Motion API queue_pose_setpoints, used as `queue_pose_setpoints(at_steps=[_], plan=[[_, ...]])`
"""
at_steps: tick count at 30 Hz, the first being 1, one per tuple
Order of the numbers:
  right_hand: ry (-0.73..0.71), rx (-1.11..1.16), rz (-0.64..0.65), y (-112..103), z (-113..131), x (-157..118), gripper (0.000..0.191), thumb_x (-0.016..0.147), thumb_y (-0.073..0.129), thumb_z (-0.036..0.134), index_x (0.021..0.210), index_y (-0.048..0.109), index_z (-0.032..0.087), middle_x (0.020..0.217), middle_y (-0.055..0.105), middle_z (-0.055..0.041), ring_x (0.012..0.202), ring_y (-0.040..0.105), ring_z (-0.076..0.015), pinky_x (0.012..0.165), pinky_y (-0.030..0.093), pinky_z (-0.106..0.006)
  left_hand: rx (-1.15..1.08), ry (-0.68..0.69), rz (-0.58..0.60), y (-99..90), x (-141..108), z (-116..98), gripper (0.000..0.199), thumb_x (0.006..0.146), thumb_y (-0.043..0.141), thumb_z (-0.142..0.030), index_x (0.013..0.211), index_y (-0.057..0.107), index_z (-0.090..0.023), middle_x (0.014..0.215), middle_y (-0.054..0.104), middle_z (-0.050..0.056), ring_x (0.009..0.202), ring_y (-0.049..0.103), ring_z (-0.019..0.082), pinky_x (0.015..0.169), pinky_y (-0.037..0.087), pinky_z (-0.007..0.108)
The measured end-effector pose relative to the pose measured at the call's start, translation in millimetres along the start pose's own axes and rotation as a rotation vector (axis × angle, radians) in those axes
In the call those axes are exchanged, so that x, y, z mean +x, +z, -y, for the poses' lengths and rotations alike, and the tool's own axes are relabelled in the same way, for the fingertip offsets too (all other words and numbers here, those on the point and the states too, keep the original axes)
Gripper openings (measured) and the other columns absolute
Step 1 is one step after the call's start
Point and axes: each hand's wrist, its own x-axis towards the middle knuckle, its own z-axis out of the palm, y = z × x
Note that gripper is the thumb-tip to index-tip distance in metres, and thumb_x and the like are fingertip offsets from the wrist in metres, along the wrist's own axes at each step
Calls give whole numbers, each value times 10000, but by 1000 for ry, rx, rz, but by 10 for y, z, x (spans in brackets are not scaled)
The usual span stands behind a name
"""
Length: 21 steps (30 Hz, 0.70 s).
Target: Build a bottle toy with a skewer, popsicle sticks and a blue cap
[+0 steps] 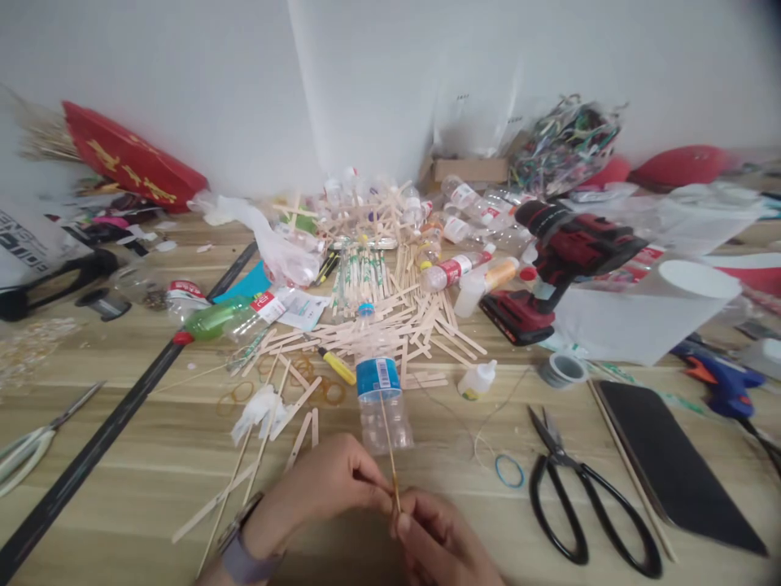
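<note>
Between both hands, near the front edge of the view, a thin wooden stick (389,439) points up and away, with something yellow-brown around its lower part. My left hand (333,480), with a watch on the wrist, pinches the stick from the left. Just right of it, the fingers of my right hand (436,537) are closed on the stick's lower end. Behind the stick's tip stands a clear plastic bottle (387,419) with a blue label and blue cap.
Black-handled scissors (565,464) and a dark phone-like slab (677,464) lie at right. A red drill (577,244) stands behind a small glue bottle (477,380). Craft sticks (427,325) spread behind the bottle. White-handled scissors (30,448) lie far left.
</note>
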Motion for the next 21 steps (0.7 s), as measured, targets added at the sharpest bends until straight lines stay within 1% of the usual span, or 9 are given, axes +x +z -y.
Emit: queue_pose_setpoints(at_steps=[3,5,8,11,13,15,18,19,21], plan=[[19,37,-16,12,31,4,533,725,656,718,734,540,198,520,405,82,447,304,-55,452,237,-199,-161,25,15,1,22,46,127,696,727,-299,692,812,-204,489,517,-44,514,360,102,508,227,226],[25,45,-24,24,74,3,529,719,668,712,737,548,197,512,416,83,440,291,-51,454,235,-201,-290,50,3,50,40,73,181,678,759,-362,647,797,-187,507,543,-30,529,391,108,530,253,230],[38,52,-32,23,129,6,553,703,656,739,718,536,199,473,382,99,407,276,-45,451,274,-200,-484,58,-70,190,62,100,314,645,801,-464,594,765,-156,511,541,-20,548,431,108,568,297,232],[48,20,-50,12,171,-4,613,660,635,791,686,527,189,459,403,88,390,329,-46,436,282,-199,-754,42,-127,370,65,93,344,601,847,-468,636,753,-139,558,583,-14,556,494,101,611,377,231],[53,7,-74,15,200,-20,615,667,639,782,679,535,176,463,432,75,390,367,-47,423,265,-193,-934,49,-110,478,63,73,335,601,856,-438,662,728,-134,568,585,-17,527,540,108,580,428,235],[39,42,-92,30,226,-35,576,698,667,730,670,535,171,478,447,73,390,376,-42,424,296,-188,-1067,51,-55,555,60,51,325,627,839,-423,676,680,-145,555,577,-20,497,595,149,514,479,263],[-7,214,-90,56,253,-39,495,682,766,619,697,573,163,570,515,60,386,358,-29,427,389,-202,-1135,39,29,600,53,25,351,646,818,-445,706,620,-162,536,571,-21,471,633,203,443,509,304],[-10,292,-88,62,258,-36,471,656,806,578,714,596,160,604,538,54,388,350,-24,426,405,-205,-1125,35,22,598,49,17,354,651,816,-447,715,615,-161,541,568,-24,474,633,199,448,509,300],[33,451,-107,68,266,-29,427,601,876,478,734,633,153,634,567,44,399,343,-17,418,395,-188,-1069,23,-44,580,37,-4,344,673,805,-441,720,618,-157,553,555,-31,493,619,172,492,499,285]])
